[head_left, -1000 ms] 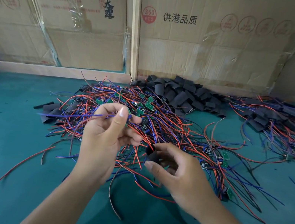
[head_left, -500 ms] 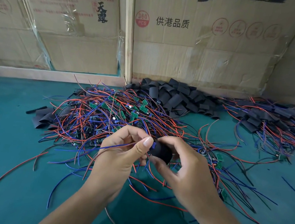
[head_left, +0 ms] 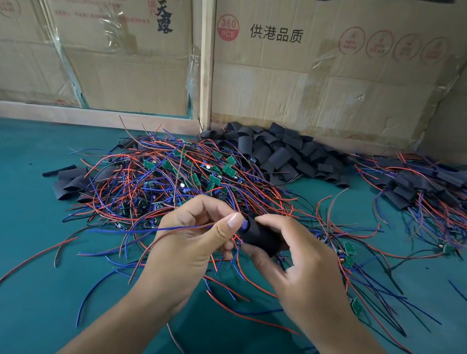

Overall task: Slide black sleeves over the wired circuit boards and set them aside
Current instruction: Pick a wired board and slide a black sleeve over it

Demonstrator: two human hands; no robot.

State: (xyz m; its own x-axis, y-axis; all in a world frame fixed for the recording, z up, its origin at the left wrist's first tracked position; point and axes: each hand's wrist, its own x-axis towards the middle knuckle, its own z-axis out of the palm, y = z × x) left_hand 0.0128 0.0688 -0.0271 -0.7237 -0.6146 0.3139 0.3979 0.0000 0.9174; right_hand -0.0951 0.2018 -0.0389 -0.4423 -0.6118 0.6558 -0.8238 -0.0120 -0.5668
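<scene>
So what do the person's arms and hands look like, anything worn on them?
Nothing worn that shows: the left hand and right hand are bare, with no gloves, rings or watch in view. Both forearms are bare to the frame's edge, no sleeves visible. The nails are short and unpainted.

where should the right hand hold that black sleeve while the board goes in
Around its middle, from the right, as the right hand holds the black sleeve now. Its open mouth faces left toward the left hand pinching the wired board, so a mid-body hold probably keeps that end clear.
</scene>
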